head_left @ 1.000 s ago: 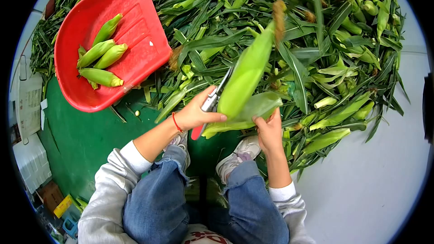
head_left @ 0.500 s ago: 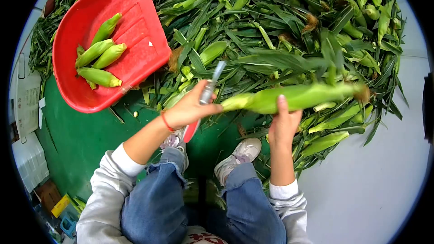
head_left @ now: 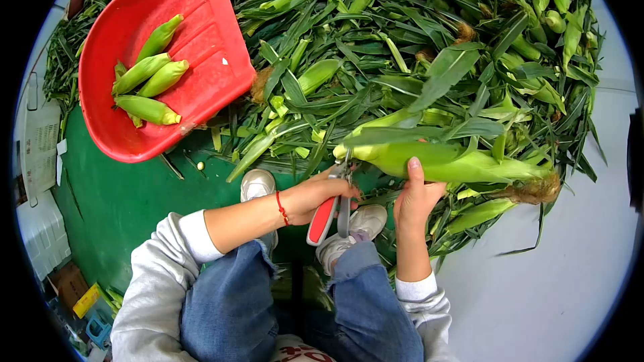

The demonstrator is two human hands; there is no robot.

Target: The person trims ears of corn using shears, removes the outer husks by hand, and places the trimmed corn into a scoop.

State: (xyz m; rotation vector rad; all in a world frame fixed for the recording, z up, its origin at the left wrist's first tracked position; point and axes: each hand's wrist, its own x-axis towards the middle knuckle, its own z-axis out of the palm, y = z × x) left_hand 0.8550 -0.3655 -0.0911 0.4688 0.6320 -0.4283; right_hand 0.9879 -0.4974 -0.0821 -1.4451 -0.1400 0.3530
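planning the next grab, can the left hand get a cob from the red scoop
Probably not: the left hand is gripping the shears, though only leaves and floor seem to lie between it and the red scoop.

corn ear (head_left: 436, 162) swung sideways | left hand (head_left: 318, 198) brought shears (head_left: 323, 220) to its stalk end | left shoe (head_left: 257, 184) moved forward

Lettering on a shirt (head_left: 298, 351) runs off the bottom edge; corn (head_left: 436, 163) hides the right hand's (head_left: 417, 194) fingertips, and the left hand (head_left: 322, 196) partly covers the shears (head_left: 322, 220).
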